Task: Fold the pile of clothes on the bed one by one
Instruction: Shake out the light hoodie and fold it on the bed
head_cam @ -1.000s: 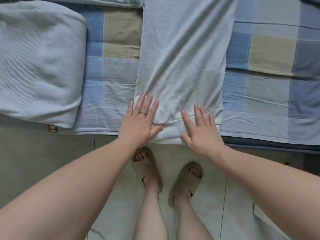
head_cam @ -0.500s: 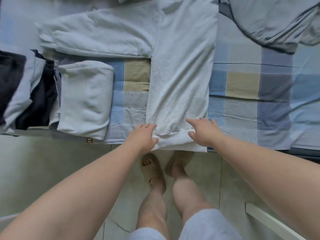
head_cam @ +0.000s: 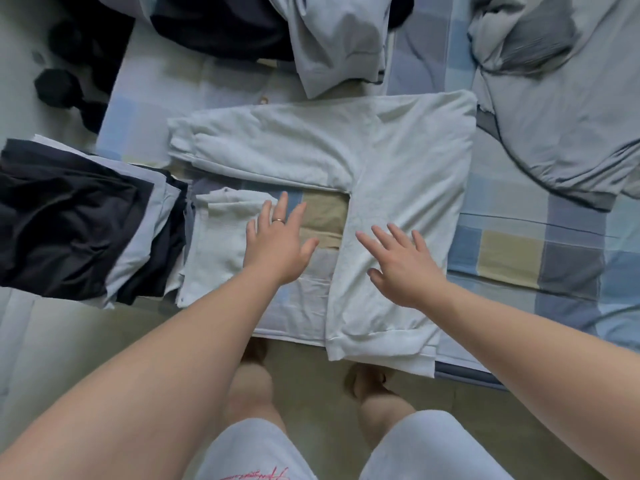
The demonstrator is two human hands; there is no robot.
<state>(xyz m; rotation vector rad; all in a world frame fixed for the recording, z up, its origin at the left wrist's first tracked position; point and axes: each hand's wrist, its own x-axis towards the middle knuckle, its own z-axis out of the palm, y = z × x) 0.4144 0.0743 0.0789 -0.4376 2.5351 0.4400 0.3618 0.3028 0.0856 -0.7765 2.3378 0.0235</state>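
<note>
Near the folded stack (head_cam: 76,216), hovers with left hand (head_cam: 277,247) spread wide, empty. Hangs over the white shirt (head_cam: 398,174) on the bed (head_cam: 512,258) with right hand (head_cam: 405,268) wide, empty. May fold crooked because of the sleeve (head_cam: 259,147) sticking leftward, or slide off by the overhanging hem (head_cam: 381,344).

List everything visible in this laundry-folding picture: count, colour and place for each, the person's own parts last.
Pale grey long-sleeved sweatshirt: one, pale grey, flat mid-bed, sleeve stretched left.
Small folded pale grey garment: one, pale grey, left of the sweatshirt's body.
Stack of folded clothes: one, black and grey, far left.
Heap of unfolded clothes: one, navy and grey, far side.
Loose grey garment with dark trim: one, grey, upper right.
Checked bedsheet: one, blue, beige and grey, under the clothes.
Thin ring: one, gold-coloured, worn on a finger.
Left hand: one, fingers spread, beside the small folded garment.
Right hand: one, fingers spread, over the sweatshirt's body.
</note>
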